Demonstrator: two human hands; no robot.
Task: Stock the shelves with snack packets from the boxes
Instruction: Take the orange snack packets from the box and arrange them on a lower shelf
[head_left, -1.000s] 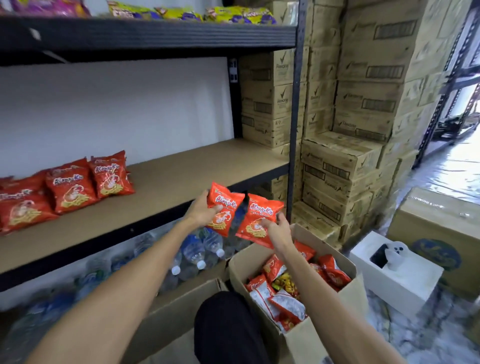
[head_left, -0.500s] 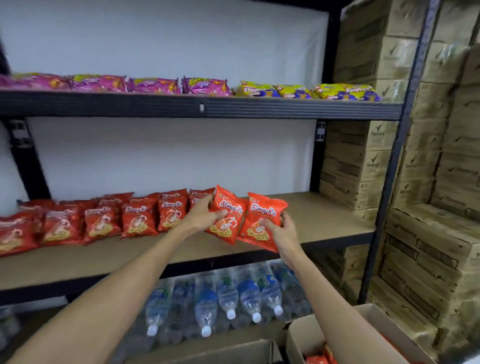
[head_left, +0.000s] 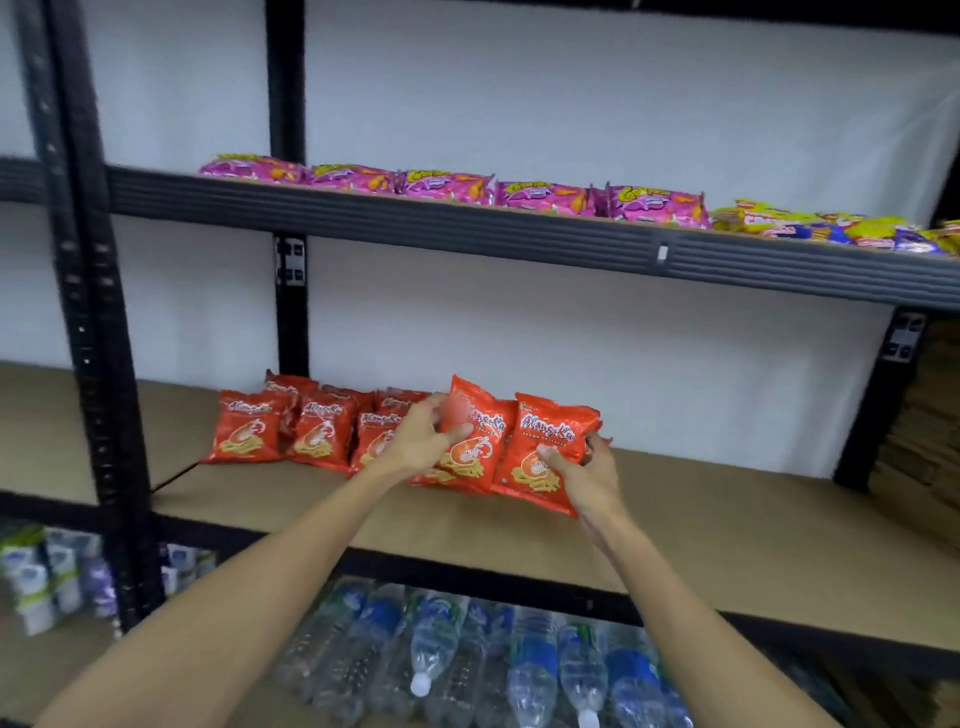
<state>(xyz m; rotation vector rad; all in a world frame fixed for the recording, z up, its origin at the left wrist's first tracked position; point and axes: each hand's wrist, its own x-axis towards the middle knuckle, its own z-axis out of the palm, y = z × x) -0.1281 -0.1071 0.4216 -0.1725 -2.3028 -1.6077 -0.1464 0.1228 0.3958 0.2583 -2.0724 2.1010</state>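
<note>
My left hand grips a red prawn-snack packet by its left edge. My right hand holds a second red packet from its lower right side. Both packets stand tilted over the brown middle shelf, just right of a row of several matching red packets that lean against the back. The box the packets came from is out of view.
The upper shelf carries pink packets and yellow packets. Water bottles lie under the middle shelf, with small cartons at lower left. A black upright post stands at left. Bare board stretches right of my hands.
Both hands have carried the two packets forward and left onto the middle shelf, up against the row. My view has swung left; the cardboard boxes are gone from sight.
</note>
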